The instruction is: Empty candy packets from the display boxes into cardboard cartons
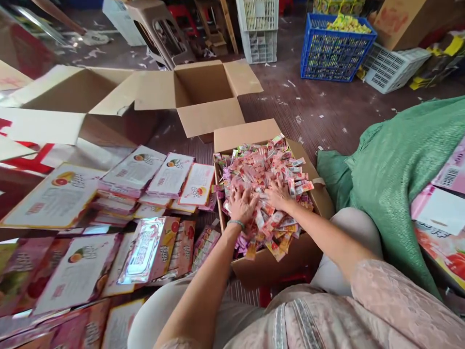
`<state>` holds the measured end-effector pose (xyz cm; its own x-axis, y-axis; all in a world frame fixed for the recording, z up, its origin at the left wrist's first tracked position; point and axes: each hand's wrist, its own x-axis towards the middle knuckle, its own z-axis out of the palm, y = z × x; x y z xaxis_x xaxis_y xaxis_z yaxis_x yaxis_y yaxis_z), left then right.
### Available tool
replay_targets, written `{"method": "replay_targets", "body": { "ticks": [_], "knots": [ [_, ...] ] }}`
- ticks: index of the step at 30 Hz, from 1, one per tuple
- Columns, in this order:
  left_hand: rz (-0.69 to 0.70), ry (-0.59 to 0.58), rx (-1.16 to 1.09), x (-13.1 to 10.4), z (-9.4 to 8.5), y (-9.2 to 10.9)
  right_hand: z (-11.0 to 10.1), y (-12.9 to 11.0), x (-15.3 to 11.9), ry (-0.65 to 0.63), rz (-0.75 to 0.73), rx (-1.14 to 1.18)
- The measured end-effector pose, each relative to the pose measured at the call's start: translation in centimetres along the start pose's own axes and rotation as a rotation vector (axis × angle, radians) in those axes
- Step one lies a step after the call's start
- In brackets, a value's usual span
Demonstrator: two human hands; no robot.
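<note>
An open cardboard box (250, 130) in front of my knees is heaped with small pink, orange and purple sachets (256, 167). My left hand (242, 204), with a green band at the wrist, lies on the pile with its fingers spread. Close to its right, my right hand (279, 195) rests on the same heap, fingers stretched out and their tips partly among the sachets. Neither hand shows anything gripped. Some sachets spill over the box's near edge.
Stacks of printed flat packs (134, 167) cover the left side. Beyond them stand open cartons (209, 114). A green woven sack (395, 169) bulges at right. Farther off are a blue crate (327, 53), white crates (258, 29), a stool (156, 29) and another person's foot (95, 38).
</note>
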<state>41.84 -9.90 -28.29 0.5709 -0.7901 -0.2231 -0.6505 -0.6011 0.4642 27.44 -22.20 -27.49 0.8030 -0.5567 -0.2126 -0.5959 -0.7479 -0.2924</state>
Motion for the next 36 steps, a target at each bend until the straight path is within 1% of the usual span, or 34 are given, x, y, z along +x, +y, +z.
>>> {"method": "replay_targets", "body": {
  "ticks": [2, 3, 5, 7, 10, 13, 16, 19, 20, 22, 24, 25, 27, 28, 29, 30, 31, 32, 33, 34, 36],
  "knots": [
    [-0.037, 0.001, 0.006, -1.6, 1.8, 0.1, 0.7, 0.3, -1.4, -0.027, -0.026, -0.065],
    [-0.062, 0.001, 0.006, -2.0, 2.4, 0.2, 1.0, 0.5, -1.6, -0.035, -0.028, -0.092],
    [-0.109, 0.001, 0.008, -2.2, 3.1, 0.3, 1.6, 0.7, -1.0, -0.042, -0.010, -0.114],
    [-0.147, 0.015, 0.026, -1.4, 3.4, 0.4, 2.3, 1.1, 0.1, -0.030, 0.005, -0.109],
    [-0.167, 0.089, 0.064, 0.2, 3.8, 0.5, 3.3, 1.8, 1.6, 0.024, 0.007, -0.088],
    [-0.176, 0.146, 0.061, 1.8, 4.4, 0.7, 3.7, 2.6, 2.9, 0.077, -0.006, -0.072],
    [-0.184, 0.164, 0.039, 3.2, 5.0, 1.0, 4.0, 3.0, 4.2, 0.079, 0.004, -0.071],
    [-0.188, 0.155, 0.030, 4.2, 4.7, 1.1, 3.6, 3.1, 5.2, 0.042, -0.002, -0.093],
    [-0.179, 0.142, 0.025, 4.3, 4.3, 1.0, 3.0, 3.3, 5.3, 0.024, -0.021, -0.100],
    [-0.118, 0.077, 0.000, 4.0, 2.9, 0.7, 1.3, 3.8, 5.3, -0.036, -0.079, -0.097],
    [-0.033, 0.003, -0.036, 2.6, 1.0, 0.0, -1.2, 4.2, 4.6, -0.121, -0.118, -0.060],
    [-0.008, -0.003, -0.046, 1.4, 0.2, -0.4, -2.5, 4.2, 3.9, -0.149, -0.115, -0.033],
    [-0.004, 0.047, -0.027, -2.1, -1.1, -1.4, -4.6, 3.5, 1.9, -0.147, -0.078, 0.015],
    [-0.003, 0.070, 0.005, -4.1, -1.4, -1.9, -5.1, 2.9, 0.6, -0.122, -0.071, 0.027],
    [0.020, 0.069, 0.052, -6.1, -1.4, -2.4, -5.1, 2.1, -0.9, -0.093, -0.089, 0.027],
    [0.075, 0.035, 0.109, -8.0, -1.2, -2.8, -4.7, 1.2, -2.5, -0.073, -0.136, 0.013],
    [0.151, -0.023, 0.171, -9.5, -0.9, -3.2, -3.9, 0.5, -4.0, -0.069, -0.207, -0.014],
    [0.234, -0.085, 0.234, -10.6, -0.4, -3.6, -2.7, 0.1, -5.4, -0.083, -0.287, -0.052],
    [0.311, -0.133, 0.293, -11.1, 0.1, -3.9, -1.3, 0.0, -6.4, -0.111, -0.356, -0.093],
    [0.372, -0.162, 0.345, -11.1, 0.5, -4.2, 0.1, 0.2, -7.2, -0.143, -0.404, -0.130],
    [0.446, -0.184, 0.417, -9.8, 1.4, -4.8, 2.8, 1.7, -7.6, -0.190, -0.440, -0.176]
  ]
}}
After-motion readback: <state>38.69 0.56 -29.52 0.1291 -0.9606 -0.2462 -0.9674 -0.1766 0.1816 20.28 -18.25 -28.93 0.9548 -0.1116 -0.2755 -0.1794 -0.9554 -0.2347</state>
